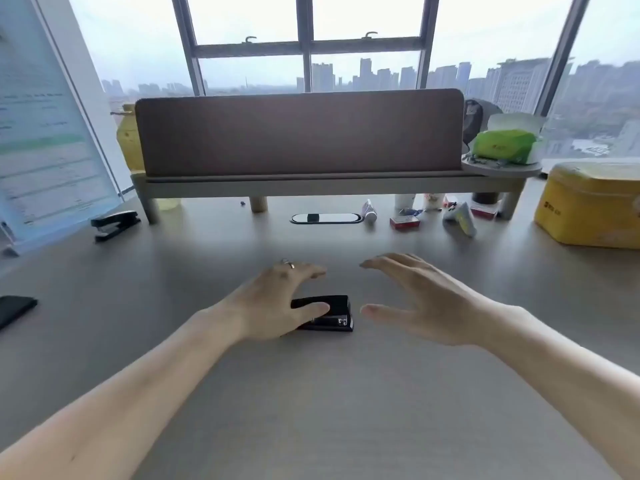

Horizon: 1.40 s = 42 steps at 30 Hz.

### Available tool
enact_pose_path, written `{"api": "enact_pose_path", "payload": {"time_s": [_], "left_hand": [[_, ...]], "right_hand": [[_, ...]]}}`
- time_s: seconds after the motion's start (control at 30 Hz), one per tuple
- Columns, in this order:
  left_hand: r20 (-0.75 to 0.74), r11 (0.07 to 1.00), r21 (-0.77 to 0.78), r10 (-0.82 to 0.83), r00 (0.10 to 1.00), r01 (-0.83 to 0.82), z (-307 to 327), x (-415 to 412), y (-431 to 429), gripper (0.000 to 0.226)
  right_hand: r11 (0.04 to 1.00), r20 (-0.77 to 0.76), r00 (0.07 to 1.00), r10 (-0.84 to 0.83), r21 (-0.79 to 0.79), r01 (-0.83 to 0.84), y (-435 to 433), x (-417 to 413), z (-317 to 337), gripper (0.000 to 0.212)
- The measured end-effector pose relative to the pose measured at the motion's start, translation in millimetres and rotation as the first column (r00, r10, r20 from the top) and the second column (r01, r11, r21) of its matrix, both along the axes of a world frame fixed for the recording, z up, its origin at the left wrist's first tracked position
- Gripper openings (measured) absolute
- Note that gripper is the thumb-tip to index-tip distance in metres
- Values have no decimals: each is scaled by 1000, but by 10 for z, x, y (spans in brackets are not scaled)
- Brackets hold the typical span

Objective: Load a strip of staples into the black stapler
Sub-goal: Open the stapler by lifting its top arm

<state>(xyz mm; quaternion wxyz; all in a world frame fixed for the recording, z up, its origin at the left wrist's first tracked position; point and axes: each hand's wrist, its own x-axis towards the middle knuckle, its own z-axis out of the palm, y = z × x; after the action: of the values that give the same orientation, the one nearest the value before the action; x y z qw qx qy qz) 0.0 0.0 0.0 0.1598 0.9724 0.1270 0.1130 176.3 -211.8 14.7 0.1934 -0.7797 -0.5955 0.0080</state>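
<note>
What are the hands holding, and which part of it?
The left hand rests on the black stapler, covering its left end, thumb on top. Whether it truly grips cannot be told. The right hand is open and holds nothing.

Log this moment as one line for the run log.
left hand on black stapler | right hand open, empty, beside it | no staples in hand

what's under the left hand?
The black stapler, lying on the desk. The left hand covers its left end; the right end shows. Whether staples are inside cannot be seen. The right hand hovers open, empty.
</note>
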Motion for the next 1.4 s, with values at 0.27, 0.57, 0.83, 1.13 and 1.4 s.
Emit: {"api": "enact_pose_path", "payload": {"time_s": [0.27,0.57,0.83,1.13,1.4], "left_hand": [[91,990,-142,12,996,1,-451,21,50,21],[167,995,-96,15,986,1,-424,136,-184,28],[329,981,-193,94,940,-31,-407,279,-308,23],[563,745,-656,378,735,119,-418,53,-84,23],[596,669,-720,459,659,185,-460,-235,164,26]], "right_hand": [[999,-140,990,-31,-16,29,295,8,-629,58],[978,-298,953,56,209,7,486,-57,-850,27],[976,-307,951,41,218,29,496,-8,-894,18],[978,-301,954,-3,199,66,501,-27,-909,24],[974,-296,955,5,216,62,504,-27,-925,21]]}}
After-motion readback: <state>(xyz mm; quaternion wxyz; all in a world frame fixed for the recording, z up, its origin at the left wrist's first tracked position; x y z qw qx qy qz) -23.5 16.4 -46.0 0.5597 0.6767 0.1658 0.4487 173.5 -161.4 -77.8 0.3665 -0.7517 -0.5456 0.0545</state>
